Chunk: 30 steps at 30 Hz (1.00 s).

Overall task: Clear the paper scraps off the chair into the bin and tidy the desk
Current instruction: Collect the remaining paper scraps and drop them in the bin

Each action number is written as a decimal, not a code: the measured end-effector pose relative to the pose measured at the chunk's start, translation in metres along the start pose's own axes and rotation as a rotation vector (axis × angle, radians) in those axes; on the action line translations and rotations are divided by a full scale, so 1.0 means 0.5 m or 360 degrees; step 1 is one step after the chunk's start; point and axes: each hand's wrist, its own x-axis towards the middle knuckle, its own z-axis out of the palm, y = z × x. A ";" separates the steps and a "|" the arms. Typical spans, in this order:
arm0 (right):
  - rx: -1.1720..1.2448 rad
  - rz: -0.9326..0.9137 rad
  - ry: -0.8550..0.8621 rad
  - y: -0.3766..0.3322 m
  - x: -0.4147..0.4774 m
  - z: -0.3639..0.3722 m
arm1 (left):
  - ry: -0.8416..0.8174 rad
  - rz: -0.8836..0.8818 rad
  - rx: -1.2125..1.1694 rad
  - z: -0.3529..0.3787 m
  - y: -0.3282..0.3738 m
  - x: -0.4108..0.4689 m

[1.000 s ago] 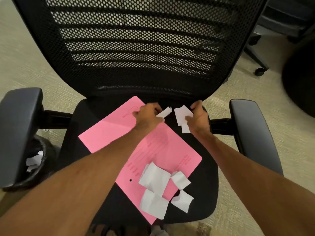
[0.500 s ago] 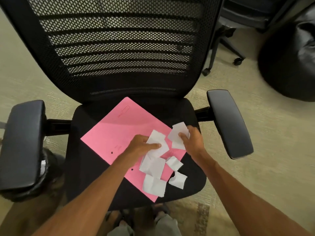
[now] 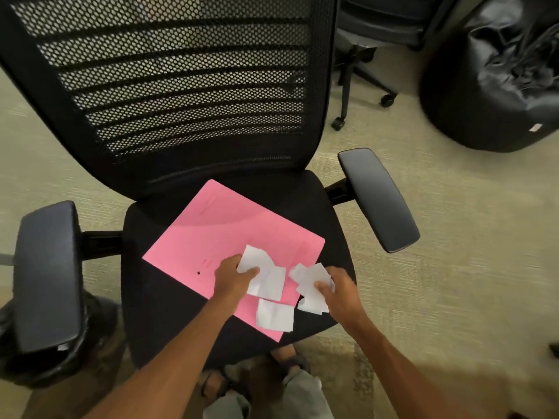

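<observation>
A black mesh office chair (image 3: 157, 297) fills the view, and a pink folder (image 3: 230, 231) lies slantwise on its seat. My left hand (image 3: 233, 279) grips a bunch of white paper scraps (image 3: 266, 276) over the folder's near part. My right hand (image 3: 341, 293) clutches more white scraps (image 3: 311, 282) at the folder's right corner. One loose white scrap (image 3: 275, 317) lies on the folder's near corner, between my two hands. The bin (image 3: 75, 352), lined with a black bag, stands on the floor under the chair's left armrest, mostly hidden by it.
The left armrest (image 3: 48, 273) and right armrest (image 3: 378, 198) flank the seat. A second chair's wheeled base (image 3: 357, 86) stands behind on the right, next to a black beanbag (image 3: 496, 74). My feet (image 3: 257, 379) are at the seat's front edge on beige carpet.
Both hands moved from the seat's back toward the front, gathering more white scraps as they went. The loose pile at the folder's near corner has shrunk to one piece. The view shifted left.
</observation>
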 end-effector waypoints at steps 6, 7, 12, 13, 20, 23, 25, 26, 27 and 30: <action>-0.0006 -0.0076 -0.0016 -0.021 0.001 0.036 | 0.0068 0.0149 -0.0183 -0.037 -0.032 -0.026; -0.0002 -0.0067 -0.0017 -0.024 0.003 0.042 | 0.0056 0.0148 -0.0233 -0.040 -0.036 -0.032; 0.0134 -0.0003 -0.0004 -0.030 0.013 0.056 | -0.0040 0.0135 -0.0412 -0.035 -0.062 -0.069; 0.0166 -0.0004 0.0004 -0.032 0.014 0.056 | -0.0045 0.0138 -0.0402 -0.031 -0.068 -0.075; 0.0453 0.0000 0.0084 -0.028 0.021 0.026 | -0.0146 0.0141 -0.0213 0.015 -0.094 -0.111; 0.0484 0.0015 0.0098 -0.015 0.017 0.005 | -0.0144 0.0094 0.0022 0.044 -0.095 -0.111; 0.0515 0.0032 0.0074 -0.003 0.009 -0.009 | -0.0096 0.0080 0.0261 0.061 -0.095 -0.108; 0.0532 0.0039 0.0067 0.007 0.003 -0.015 | -0.0065 0.0074 0.0347 0.069 -0.094 -0.107; 0.0563 0.0045 0.0071 0.014 -0.003 -0.021 | -0.0029 0.0070 0.0417 0.076 -0.094 -0.105; 0.0600 -0.0003 0.0080 0.041 -0.023 -0.037 | 0.0048 0.0059 0.0603 0.091 -0.088 -0.107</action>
